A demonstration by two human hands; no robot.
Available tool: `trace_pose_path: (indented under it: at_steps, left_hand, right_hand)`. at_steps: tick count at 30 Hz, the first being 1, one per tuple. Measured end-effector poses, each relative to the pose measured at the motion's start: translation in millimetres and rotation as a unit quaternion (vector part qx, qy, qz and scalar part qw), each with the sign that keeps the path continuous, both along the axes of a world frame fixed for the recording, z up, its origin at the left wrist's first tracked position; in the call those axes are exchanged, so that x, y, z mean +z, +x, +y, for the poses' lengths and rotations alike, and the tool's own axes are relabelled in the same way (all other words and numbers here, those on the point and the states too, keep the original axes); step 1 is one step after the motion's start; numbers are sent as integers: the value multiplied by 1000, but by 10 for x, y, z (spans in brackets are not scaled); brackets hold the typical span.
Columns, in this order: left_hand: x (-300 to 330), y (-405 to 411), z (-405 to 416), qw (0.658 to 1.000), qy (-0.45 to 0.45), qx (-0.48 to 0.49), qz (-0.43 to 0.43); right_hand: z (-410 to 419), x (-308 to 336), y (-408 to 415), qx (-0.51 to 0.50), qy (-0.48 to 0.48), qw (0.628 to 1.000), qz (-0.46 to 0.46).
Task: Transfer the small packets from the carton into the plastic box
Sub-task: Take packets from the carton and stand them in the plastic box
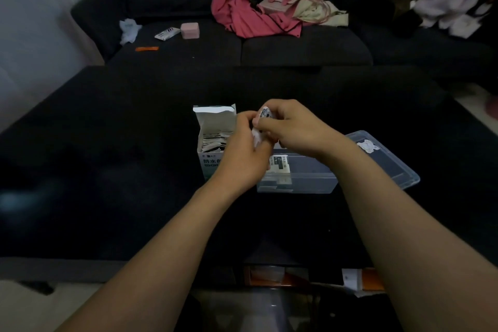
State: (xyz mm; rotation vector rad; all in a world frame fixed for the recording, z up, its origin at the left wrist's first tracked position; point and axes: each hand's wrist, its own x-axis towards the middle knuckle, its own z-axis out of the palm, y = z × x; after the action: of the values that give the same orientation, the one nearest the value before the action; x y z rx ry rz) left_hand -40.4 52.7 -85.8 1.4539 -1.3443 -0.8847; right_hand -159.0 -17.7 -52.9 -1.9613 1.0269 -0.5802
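I am mid-transfer: both hands meet above the gap between the carton [213, 140] and the plastic box [296, 178]. My right hand [291, 127] pinches a small bundle of packets [262, 113], and my left hand [242, 153] has its grip curled round the lower end of the same bundle. More packets stand in the open carton; a few already lie in the box. Next, I reckon, the bundle goes down into the box beside those, kept squared.

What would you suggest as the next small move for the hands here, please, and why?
Probably lower the small packets that both hands hold into the clear plastic box: they sit just above it, and the carton still holds more.
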Motion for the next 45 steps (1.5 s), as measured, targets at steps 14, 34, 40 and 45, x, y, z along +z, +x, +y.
trace_pose_path:
  at_steps: [14, 34, 40, 45]
  left_hand:
    - [-61, -66, -44, 998, 30, 0, 47]
    - [15, 17, -34, 934, 158, -37, 318]
    - [-19, -47, -51, 942, 157, -17, 295]
    - [-27, -66, -49, 942, 162, -8, 295]
  right_hand:
    - [95, -39, 116, -136, 17, 989, -51]
    - [-46, 75, -228, -115, 234, 959, -109]
    - [-42, 81, -237, -128, 214, 965, -80]
    - [-55, 106, -269, -141, 214, 963, -86]
